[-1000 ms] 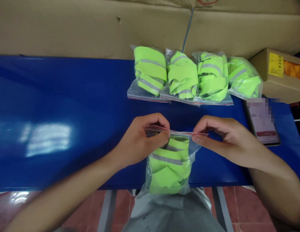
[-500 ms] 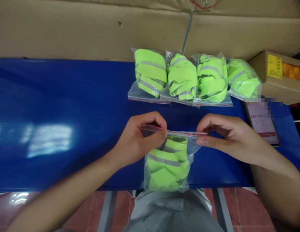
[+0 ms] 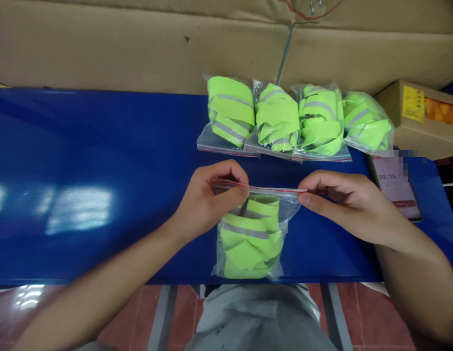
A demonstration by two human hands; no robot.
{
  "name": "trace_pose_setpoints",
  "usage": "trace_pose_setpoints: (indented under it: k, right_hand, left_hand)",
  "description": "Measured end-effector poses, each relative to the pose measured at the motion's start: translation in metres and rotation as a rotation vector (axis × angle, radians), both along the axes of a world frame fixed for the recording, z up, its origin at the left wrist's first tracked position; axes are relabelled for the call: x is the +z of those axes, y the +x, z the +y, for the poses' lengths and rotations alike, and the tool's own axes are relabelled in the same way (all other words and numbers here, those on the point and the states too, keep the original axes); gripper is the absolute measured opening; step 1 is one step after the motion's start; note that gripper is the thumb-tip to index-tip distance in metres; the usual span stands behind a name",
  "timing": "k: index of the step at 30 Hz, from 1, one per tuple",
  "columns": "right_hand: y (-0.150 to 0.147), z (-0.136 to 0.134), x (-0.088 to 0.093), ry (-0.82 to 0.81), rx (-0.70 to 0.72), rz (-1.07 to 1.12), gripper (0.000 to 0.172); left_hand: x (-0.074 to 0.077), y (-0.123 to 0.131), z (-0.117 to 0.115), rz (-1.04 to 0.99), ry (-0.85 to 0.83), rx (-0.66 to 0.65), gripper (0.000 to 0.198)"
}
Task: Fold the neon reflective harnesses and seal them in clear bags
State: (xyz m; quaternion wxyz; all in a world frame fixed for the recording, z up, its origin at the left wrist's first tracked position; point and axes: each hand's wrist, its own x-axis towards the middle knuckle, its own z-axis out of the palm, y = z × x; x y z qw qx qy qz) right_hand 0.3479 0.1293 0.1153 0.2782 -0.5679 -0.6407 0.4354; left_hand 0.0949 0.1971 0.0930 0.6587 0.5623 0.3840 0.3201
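A clear zip-lock bag with a red line along its seal lies near the table's front edge. Inside it is a folded neon-yellow strap with grey reflective stripes. My left hand pinches the bag's top edge between thumb and forefinger, left of the middle. At the right end of the same edge, my right hand pinches the seal with thumb and fingertips. The seal is stretched fairly straight between both hands. Whether it is fully pressed together I cannot tell.
Several filled bags of the same neon strap stand in a row along the back of the blue table. A phone showing a timer lies at right. Behind it is a cardboard box with orange contents. Large cardboard lines the back.
Both hands and the bag between them have shifted slightly away from the table's front edge. The right hand's thumb and fingertips have come closer together on the seal.
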Motion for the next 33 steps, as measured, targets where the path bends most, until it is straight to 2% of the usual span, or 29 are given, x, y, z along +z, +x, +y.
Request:
trace_pose_setpoints:
  k: [12, 19, 29, 33]
  right_hand:
    - [-0.002, -0.004, -0.003, 0.054, 0.001, 0.0, 0.017]
    - [-0.007, -0.004, -0.005, 0.007, -0.002, 0.03, 0.018]
    - [-0.013, -0.006, -0.011, 0.05, 0.002, 0.05, 0.018]
    - [-0.015, -0.005, -0.011, 0.019, 0.02, 0.069, 0.018]
  left_hand:
    - [0.002, 0.001, 0.0, 0.024, -0.019, -0.01, 0.012]
    - [0.001, 0.003, -0.001, 0.075, -0.026, -0.033, 0.015]
    - [0.0, 0.003, -0.001, 0.051, -0.041, -0.055, 0.014]
    - [-0.001, 0.002, -0.002, 0.052, -0.046, -0.096, 0.014]
